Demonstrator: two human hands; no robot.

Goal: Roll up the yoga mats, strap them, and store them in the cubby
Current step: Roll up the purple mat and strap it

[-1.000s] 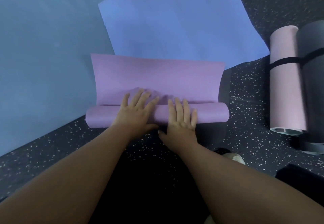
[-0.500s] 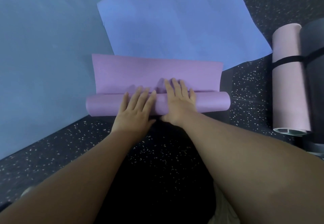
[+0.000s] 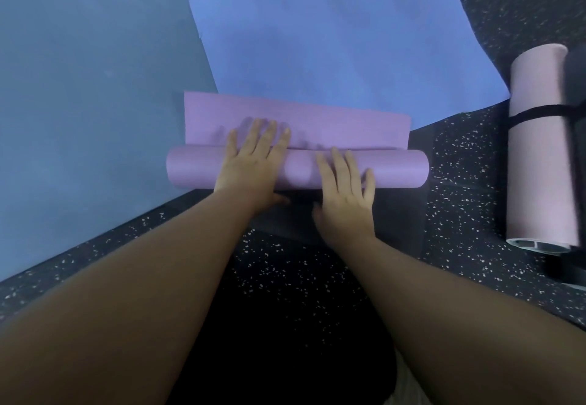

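Observation:
A purple yoga mat (image 3: 396, 168) lies on the floor ahead of me, mostly rolled into a tube, with a short flat flap left beyond the roll. My left hand (image 3: 255, 160) presses flat on the roll's middle, fingers straight and reaching over onto the flap. My right hand (image 3: 345, 182) lies flat on the roll just to the right, fingers spread. A periwinkle blue mat (image 3: 342, 43) lies unrolled beyond the purple one. At the right, a rolled pink mat (image 3: 539, 157) is bound by a black strap (image 3: 532, 114).
A large grey-blue mat (image 3: 88, 113) covers the floor on the left. A dark rolled mat (image 3: 578, 81) lies against the pink roll at the right edge. The black speckled rubber floor (image 3: 459, 214) shows between the mats. No cubby is in view.
The purple roll has moved away from me and the flat flap has shortened. My left hand slid forward over the roll; my right hand came back to its near side.

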